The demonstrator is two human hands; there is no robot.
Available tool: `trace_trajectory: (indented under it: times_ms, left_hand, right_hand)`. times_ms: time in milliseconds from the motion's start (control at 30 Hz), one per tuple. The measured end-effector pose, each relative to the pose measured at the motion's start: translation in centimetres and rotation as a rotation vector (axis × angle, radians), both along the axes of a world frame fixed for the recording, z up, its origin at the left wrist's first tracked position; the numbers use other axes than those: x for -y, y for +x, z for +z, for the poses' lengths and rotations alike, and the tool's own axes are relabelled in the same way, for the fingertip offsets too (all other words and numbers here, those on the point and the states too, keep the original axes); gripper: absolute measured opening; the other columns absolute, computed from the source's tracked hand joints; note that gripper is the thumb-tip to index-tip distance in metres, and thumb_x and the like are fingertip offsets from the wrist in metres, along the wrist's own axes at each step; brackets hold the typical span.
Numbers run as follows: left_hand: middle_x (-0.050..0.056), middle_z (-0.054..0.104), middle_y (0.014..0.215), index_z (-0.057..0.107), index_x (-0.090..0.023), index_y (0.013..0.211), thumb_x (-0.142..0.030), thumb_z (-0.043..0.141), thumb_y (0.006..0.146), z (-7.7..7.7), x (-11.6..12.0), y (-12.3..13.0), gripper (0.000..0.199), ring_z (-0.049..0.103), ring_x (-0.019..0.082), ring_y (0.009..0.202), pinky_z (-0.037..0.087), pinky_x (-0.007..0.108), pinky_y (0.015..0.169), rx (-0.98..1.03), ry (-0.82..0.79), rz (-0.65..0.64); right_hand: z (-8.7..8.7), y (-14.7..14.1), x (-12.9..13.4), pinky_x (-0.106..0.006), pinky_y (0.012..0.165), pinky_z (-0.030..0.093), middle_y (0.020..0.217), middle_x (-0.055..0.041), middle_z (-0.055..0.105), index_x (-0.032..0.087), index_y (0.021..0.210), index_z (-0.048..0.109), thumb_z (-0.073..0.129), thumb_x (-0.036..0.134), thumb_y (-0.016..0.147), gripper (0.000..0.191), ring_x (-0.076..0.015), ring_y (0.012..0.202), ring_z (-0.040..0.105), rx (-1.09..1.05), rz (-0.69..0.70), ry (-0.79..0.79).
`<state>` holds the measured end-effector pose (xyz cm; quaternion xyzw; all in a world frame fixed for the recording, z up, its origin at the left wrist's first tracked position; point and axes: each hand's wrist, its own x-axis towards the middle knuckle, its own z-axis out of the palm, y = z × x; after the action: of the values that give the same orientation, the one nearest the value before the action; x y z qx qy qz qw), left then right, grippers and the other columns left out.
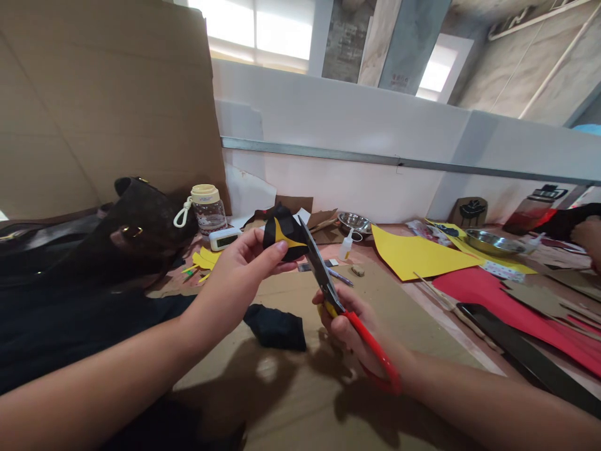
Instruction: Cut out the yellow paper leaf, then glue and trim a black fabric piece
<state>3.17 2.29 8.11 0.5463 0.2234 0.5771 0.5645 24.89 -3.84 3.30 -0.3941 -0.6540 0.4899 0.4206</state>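
My left hand (256,260) pinches a small black piece with a yellow shape on it (290,238), held up above the work surface; whether it is paper or cloth I cannot tell. In my right hand (350,319) is a pair of scissors (370,347) with red handles. Its blades point up and to the left, and their tips are at the right edge of the black piece. On the brown cardboard sheet (375,313) below lies a scrap of black cloth (277,327). Behind my hands stands a small white glue bottle (346,246).
At left are a dark handbag (145,225), a clear jar with a cream lid (208,210) and a white digital device (224,238). Yellow sheet (413,250), red sheet (469,288) and a long dark strip (516,344) lie right. Another person's hand (589,238) shows at the right edge.
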Motion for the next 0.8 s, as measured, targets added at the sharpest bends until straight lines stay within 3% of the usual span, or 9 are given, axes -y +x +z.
trace_trajectory:
  times_ms: [133, 300, 567, 800]
  left_hand:
    - [0.000, 0.079, 0.104, 0.078, -0.021, 0.104, -0.037, 0.085, 0.091, -0.1, -0.1, -0.2, 0.022, 0.076, 0.016, 0.101, 0.066, 0.026, 0.090, -0.028, 0.010, 0.002]
    - [0.000, 0.078, 0.101, 0.076, -0.021, 0.103, -0.038, 0.086, 0.090, 0.1, -0.2, -0.3, 0.024, 0.077, 0.016, 0.096, 0.067, 0.026, 0.088, -0.048, 0.010, 0.018]
    - [0.002, 0.077, 0.101, 0.073, -0.019, 0.098, -0.039, 0.085, 0.088, 0.3, -0.1, -0.4, 0.025, 0.075, 0.019, 0.097, 0.067, 0.036, 0.092, -0.103, 0.029, 0.054]
    - [0.002, 0.077, 0.100, 0.074, -0.019, 0.099, -0.036, 0.082, 0.089, 0.9, 0.1, -0.1, 0.022, 0.075, 0.019, 0.097, 0.066, 0.030, 0.087, -0.207, 0.049, 0.058]
  right_hand:
    - [-0.1, -0.1, 0.0, -0.024, 0.049, 0.024, 0.075, 0.0058, 0.043, 0.022, 0.116, 0.056, 0.067, 0.079, 0.088, 0.065, -0.0093, 0.056, 0.033, 0.001, 0.005, 0.007]
    - [-0.5, -0.1, -0.2, -0.026, 0.055, 0.032, 0.080, 0.0036, 0.046, 0.026, 0.121, 0.056, 0.066, 0.075, 0.092, 0.059, -0.0124, 0.062, 0.038, -0.054, 0.026, 0.054]
    - [-0.5, 0.0, -0.2, -0.031, 0.059, 0.035, 0.085, 0.0008, 0.047, 0.028, 0.125, 0.054, 0.060, 0.074, 0.096, 0.054, -0.0173, 0.068, 0.040, -0.019, 0.064, 0.082]
    - [-1.1, 0.2, -0.4, -0.030, 0.059, 0.034, 0.086, 0.0011, 0.049, 0.027, 0.126, 0.056, 0.063, 0.069, 0.098, 0.051, -0.0147, 0.066, 0.041, -0.065, 0.086, 0.060]
